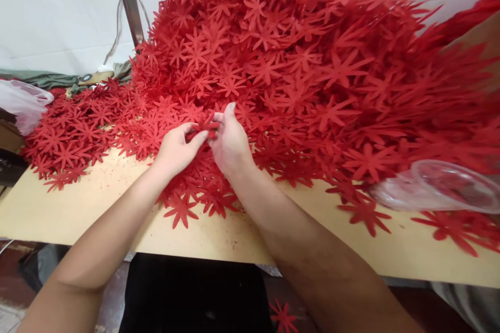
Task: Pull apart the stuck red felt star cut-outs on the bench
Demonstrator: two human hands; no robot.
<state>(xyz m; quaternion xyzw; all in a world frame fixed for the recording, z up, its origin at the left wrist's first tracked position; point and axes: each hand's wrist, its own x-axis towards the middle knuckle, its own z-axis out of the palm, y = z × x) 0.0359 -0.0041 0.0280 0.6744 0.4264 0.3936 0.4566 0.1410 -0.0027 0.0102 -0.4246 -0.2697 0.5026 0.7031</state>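
Observation:
My left hand (177, 148) pinches a red flower-shaped cutout (206, 125) between thumb and fingers, over the middle of the table. It may be a small stack; I cannot tell how many layers there are. Close on the other side, my right hand (233, 143) has its thumb raised away from its fingers. Its fingertips reach the cutout's right edge, partly hidden behind it. Under and in front of both hands lies a loose heap of similar red cutouts (182, 210), each with several narrow petals.
A tall mound of red cutouts (265, 67) rises behind my hands against the white tiled wall (50, 15). A lower pile (66, 138) lies left. A clear plastic container (457, 184) sits right, a white plastic bag (25, 101) at far left. The wooden table (195, 239) ends near my lap.

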